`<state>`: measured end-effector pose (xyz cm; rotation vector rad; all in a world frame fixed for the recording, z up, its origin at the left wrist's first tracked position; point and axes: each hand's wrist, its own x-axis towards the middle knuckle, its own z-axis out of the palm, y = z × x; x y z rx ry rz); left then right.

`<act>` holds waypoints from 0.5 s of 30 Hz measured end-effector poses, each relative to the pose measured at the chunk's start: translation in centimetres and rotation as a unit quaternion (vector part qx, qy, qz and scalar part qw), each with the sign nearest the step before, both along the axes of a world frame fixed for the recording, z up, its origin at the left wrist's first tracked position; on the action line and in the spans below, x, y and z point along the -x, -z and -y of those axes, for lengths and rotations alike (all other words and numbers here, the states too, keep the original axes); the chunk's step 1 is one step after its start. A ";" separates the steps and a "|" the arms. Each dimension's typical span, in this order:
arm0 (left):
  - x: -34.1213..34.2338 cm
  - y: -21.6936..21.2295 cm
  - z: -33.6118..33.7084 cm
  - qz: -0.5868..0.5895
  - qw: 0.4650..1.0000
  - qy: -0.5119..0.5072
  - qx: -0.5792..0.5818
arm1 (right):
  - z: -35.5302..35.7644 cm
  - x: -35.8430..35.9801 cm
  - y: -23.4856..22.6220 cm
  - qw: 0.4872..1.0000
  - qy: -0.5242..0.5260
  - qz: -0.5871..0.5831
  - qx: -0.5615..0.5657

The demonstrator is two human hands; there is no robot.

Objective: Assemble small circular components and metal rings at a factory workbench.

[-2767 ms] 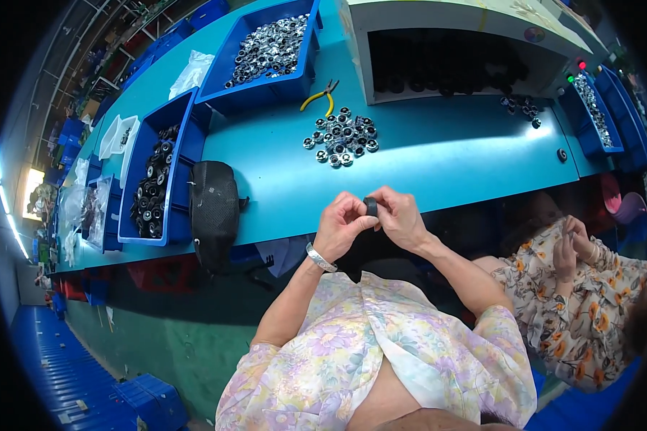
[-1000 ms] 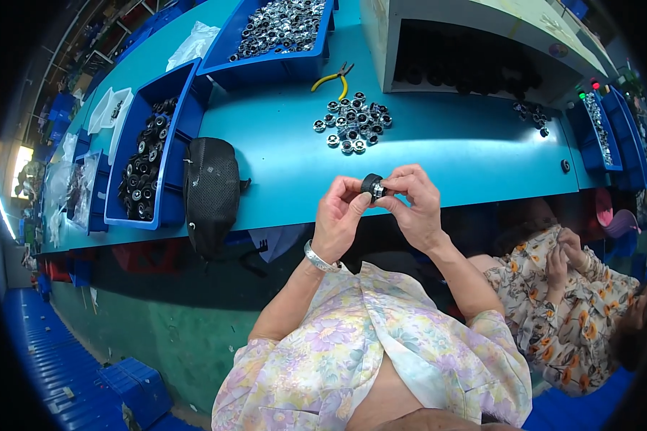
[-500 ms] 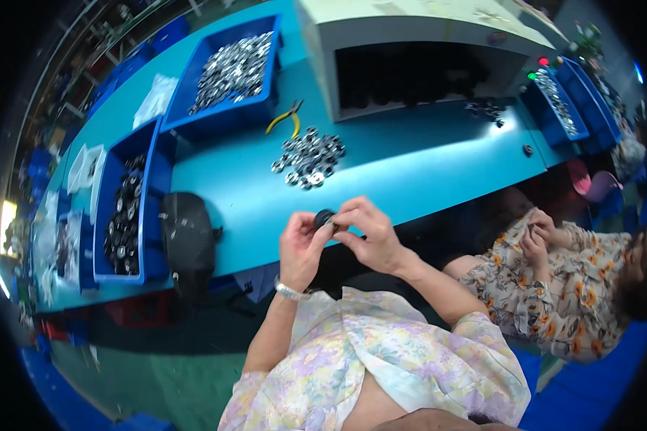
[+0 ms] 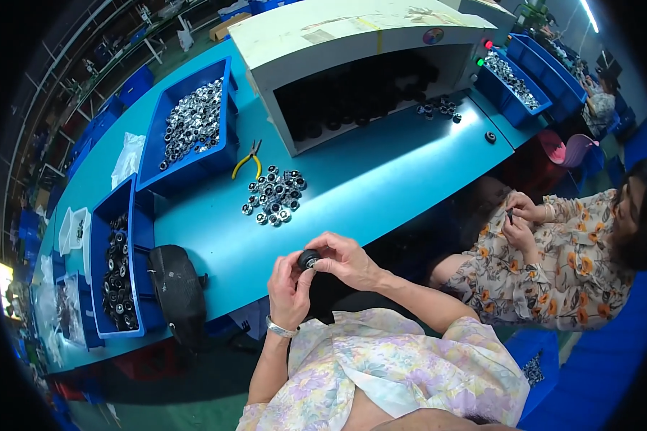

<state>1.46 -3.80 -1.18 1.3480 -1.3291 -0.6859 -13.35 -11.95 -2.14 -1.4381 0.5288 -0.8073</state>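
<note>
Both my hands pinch a small round black part [image 4: 308, 258], with a bit of shiny metal showing at its lower side, just off the table's front edge. My left hand [image 4: 289, 293] grips it from the left, wearing a metal bracelet at the wrist. From the right, the thumb and fingers of my right hand [image 4: 347, 261] close on the same part. Beyond them on the blue-green table [image 4: 216, 237] lies a loose pile of small silver-and-black round parts [image 4: 273, 195]. Yellow-handled pliers [image 4: 248, 161] lie just behind that pile.
Blue bins hold shiny parts [image 4: 194, 122] and black parts [image 4: 117, 276] at left. A black bag-like object [image 4: 176, 284] lies beside them. A white open-fronted box [image 4: 266, 68] stands at the back. At right a seated co-worker [image 4: 553, 244] handles a small dark part.
The view has shifted, so the table, box and bins appear elsewhere in the picture. My hands still hold the black part, now turned so its metal shows. The co-worker's hands have moved slightly.
</note>
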 end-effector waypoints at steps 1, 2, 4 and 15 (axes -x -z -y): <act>0.1 0.0 0.0 0.022 1.000 -0.011 0.002 | 0.0 0.0 0.0 1.000 -0.012 0.008 -0.018; 0.2 0.1 -0.1 0.044 0.999 -0.022 0.003 | -0.1 0.0 0.0 1.000 -0.009 0.009 -0.018; 0.3 0.3 0.0 0.024 0.999 -0.021 0.007 | -0.4 0.0 0.0 0.999 0.006 0.015 -0.033; 2.0 1.2 0.4 0.044 0.992 -0.105 0.050 | -1.7 -1.8 1.3 0.992 0.123 0.005 0.000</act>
